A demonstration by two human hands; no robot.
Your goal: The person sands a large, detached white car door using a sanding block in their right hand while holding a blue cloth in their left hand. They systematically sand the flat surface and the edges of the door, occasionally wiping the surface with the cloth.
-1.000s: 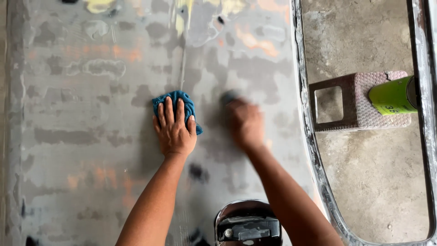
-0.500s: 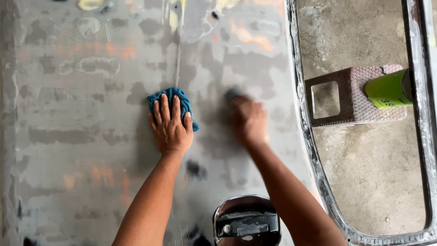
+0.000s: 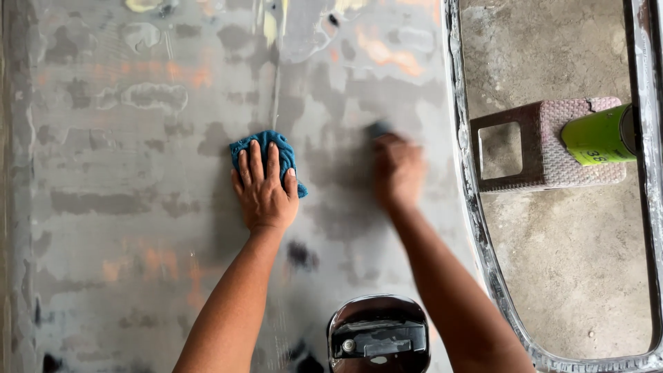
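Note:
My left hand (image 3: 264,191) lies flat, fingers spread, pressing a blue cloth (image 3: 266,147) against a grey, patchy sanded panel (image 3: 124,207). My right hand (image 3: 398,170) is blurred by motion and presses a small dark sanding piece (image 3: 378,128) against the same panel, to the right of the cloth. The two hands are about a hand's width apart. Most of the dark piece is hidden under my fingers.
A window-like opening with a rough white rim (image 3: 476,228) lies right of my right arm. Through it I see a concrete floor, a brown woven stool (image 3: 552,145) and a green can (image 3: 599,135). A chrome handle recess (image 3: 378,335) sits between my forearms.
My right hand has shifted slightly on the panel with a rubbing motion and stays blurred. My left hand keeps pressing the blue cloth in the same spot.

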